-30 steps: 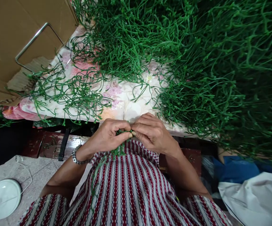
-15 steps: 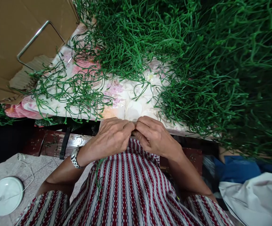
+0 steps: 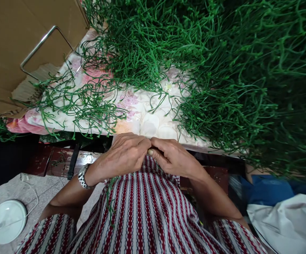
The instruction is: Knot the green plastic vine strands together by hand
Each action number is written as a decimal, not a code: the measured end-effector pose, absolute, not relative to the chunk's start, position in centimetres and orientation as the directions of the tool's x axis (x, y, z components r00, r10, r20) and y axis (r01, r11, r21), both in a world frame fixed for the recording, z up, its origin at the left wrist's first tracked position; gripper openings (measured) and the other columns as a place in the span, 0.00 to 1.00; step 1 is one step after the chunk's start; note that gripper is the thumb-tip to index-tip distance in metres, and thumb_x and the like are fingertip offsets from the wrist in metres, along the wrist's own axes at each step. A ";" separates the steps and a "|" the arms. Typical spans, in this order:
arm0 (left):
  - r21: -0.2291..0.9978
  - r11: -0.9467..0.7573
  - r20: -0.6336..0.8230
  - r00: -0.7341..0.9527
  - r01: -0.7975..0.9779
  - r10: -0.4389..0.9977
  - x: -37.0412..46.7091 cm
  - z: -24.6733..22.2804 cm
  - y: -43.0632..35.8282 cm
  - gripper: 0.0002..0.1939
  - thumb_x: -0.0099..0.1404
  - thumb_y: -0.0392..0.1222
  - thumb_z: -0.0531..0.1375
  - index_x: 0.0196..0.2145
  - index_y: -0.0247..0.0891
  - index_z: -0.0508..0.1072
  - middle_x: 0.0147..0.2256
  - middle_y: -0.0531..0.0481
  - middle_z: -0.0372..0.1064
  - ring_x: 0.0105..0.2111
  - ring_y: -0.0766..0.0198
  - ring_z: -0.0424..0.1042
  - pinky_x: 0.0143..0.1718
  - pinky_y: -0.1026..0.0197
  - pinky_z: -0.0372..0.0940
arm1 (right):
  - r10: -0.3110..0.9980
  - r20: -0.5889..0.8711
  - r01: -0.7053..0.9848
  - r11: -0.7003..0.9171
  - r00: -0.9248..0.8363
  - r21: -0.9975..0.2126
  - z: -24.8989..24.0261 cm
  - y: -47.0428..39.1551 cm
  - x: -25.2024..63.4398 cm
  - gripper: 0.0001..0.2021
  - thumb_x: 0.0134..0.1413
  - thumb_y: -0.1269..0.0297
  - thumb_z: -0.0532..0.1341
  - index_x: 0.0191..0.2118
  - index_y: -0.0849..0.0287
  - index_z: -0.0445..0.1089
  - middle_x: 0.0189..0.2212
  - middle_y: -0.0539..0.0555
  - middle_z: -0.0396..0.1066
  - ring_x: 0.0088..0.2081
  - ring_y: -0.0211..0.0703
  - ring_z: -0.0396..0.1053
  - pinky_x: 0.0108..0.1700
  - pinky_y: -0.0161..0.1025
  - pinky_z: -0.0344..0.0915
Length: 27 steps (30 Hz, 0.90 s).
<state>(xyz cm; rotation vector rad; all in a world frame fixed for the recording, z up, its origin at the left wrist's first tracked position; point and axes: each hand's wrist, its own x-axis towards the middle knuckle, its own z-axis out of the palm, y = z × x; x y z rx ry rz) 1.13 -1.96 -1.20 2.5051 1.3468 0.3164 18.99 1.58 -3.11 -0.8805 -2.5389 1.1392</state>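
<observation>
My left hand (image 3: 128, 151), with a metal watch (image 3: 83, 176) on its wrist, is closed in front of the striped shirt. A green plastic sprig (image 3: 111, 203) hangs from beneath it over the shirt; its upper end is hidden in the hand. My right hand (image 3: 175, 157) meets the left at the fingertips, thumb and fingers pinched together. Whatever lies between the two sets of fingertips is too covered to make out. Just beyond both hands runs the edge of a table with a floral cloth (image 3: 149, 121).
Large heaps of green sprigs (image 3: 147, 46) cover the table's back and right. Looser sprigs (image 3: 89, 109) lie at left, near a cardboard box (image 3: 18, 35) and a bent metal wire frame (image 3: 40, 42). A white round lid-like object (image 3: 8, 220) is low at left; white fabric (image 3: 290, 222) lies at right.
My right hand has turned and flattened slightly, its fingers lower and its thumb now showing against the left fingertips. The left hand has barely moved.
</observation>
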 end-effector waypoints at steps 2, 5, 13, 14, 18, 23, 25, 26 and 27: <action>0.361 -0.495 0.026 0.521 0.791 0.853 1.0 -1.2 -1.9 0.08 0.62 0.35 0.50 0.27 0.36 0.65 0.24 0.52 0.65 0.25 0.64 0.63 0.29 0.61 0.55 | 0.612 0.001 0.393 0.510 -0.791 -0.765 -3.2 1.5 19.1 0.08 0.57 0.67 0.51 0.27 0.59 0.56 0.20 0.45 0.54 0.22 0.30 0.50 0.26 0.31 0.47; 0.408 -0.468 -0.001 0.513 0.784 0.858 0.8 -1.4 -2.0 0.08 0.62 0.36 0.51 0.26 0.36 0.66 0.24 0.52 0.66 0.24 0.65 0.62 0.28 0.61 0.55 | 0.609 0.027 0.344 0.483 -0.792 -0.805 -3.4 1.5 19.3 0.09 0.57 0.69 0.51 0.25 0.60 0.57 0.20 0.45 0.54 0.22 0.30 0.50 0.26 0.30 0.48; 0.806 -0.545 0.232 0.723 0.231 0.650 0.0 -1.4 -1.6 0.15 0.61 0.33 0.51 0.17 0.35 0.61 0.16 0.54 0.58 0.20 0.69 0.58 0.24 0.63 0.54 | 0.204 0.211 -0.183 0.151 -0.956 -0.971 -3.4 2.1 20.2 0.13 0.60 0.62 0.52 0.27 0.63 0.65 0.20 0.48 0.62 0.22 0.30 0.61 0.26 0.29 0.56; 0.839 -0.511 0.249 0.704 0.186 0.665 -0.1 -1.3 -1.4 0.15 0.62 0.34 0.52 0.18 0.35 0.63 0.16 0.54 0.59 0.20 0.70 0.58 0.24 0.64 0.55 | 0.217 0.242 -0.220 0.123 -0.946 -0.968 -3.3 2.3 20.4 0.12 0.60 0.63 0.52 0.30 0.63 0.66 0.21 0.50 0.65 0.24 0.31 0.63 0.27 0.29 0.58; 0.884 -0.407 0.251 0.502 0.229 0.828 0.2 -1.3 -1.1 0.07 0.61 0.35 0.56 0.26 0.34 0.70 0.21 0.51 0.66 0.22 0.70 0.64 0.25 0.66 0.58 | 0.634 0.283 -0.029 0.379 -0.720 -0.925 -2.7 2.5 20.4 0.07 0.59 0.67 0.53 0.32 0.62 0.66 0.25 0.52 0.66 0.28 0.34 0.64 0.31 0.32 0.60; 0.885 -0.365 0.307 0.226 0.290 0.924 1.1 -2.3 -1.6 0.03 0.58 0.33 0.60 0.32 0.35 0.70 0.27 0.52 0.69 0.27 0.71 0.67 0.29 0.69 0.62 | 0.787 0.274 0.215 0.453 -0.553 -0.865 -3.0 1.6 18.6 0.09 0.60 0.64 0.53 0.43 0.60 0.64 0.28 0.50 0.67 0.27 0.32 0.63 0.30 0.31 0.60; 0.898 -0.321 0.303 0.106 0.301 0.947 1.2 -2.6 -1.9 0.04 0.56 0.33 0.61 0.31 0.35 0.68 0.26 0.54 0.68 0.26 0.72 0.66 0.28 0.70 0.62 | 0.776 0.266 0.205 0.449 -0.572 -0.870 -3.3 1.2 18.1 0.13 0.59 0.60 0.53 0.47 0.61 0.61 0.31 0.51 0.68 0.28 0.33 0.65 0.30 0.31 0.62; 0.903 -0.310 0.301 0.078 0.298 0.950 1.2 -2.8 -2.0 0.04 0.56 0.33 0.61 0.30 0.35 0.68 0.25 0.54 0.67 0.26 0.72 0.67 0.28 0.70 0.62 | 0.767 0.279 0.209 0.469 -0.578 -0.858 -3.4 1.1 18.0 0.14 0.58 0.59 0.54 0.48 0.61 0.61 0.33 0.52 0.69 0.30 0.33 0.66 0.32 0.31 0.62; 0.905 -0.310 0.303 0.073 0.290 0.950 1.2 -2.9 -2.0 0.03 0.56 0.33 0.61 0.29 0.35 0.68 0.25 0.54 0.68 0.26 0.72 0.67 0.28 0.70 0.62 | 0.752 0.297 0.216 0.500 -0.589 -0.839 -3.5 1.0 17.9 0.16 0.57 0.58 0.55 0.48 0.61 0.61 0.35 0.53 0.69 0.32 0.34 0.67 0.33 0.32 0.63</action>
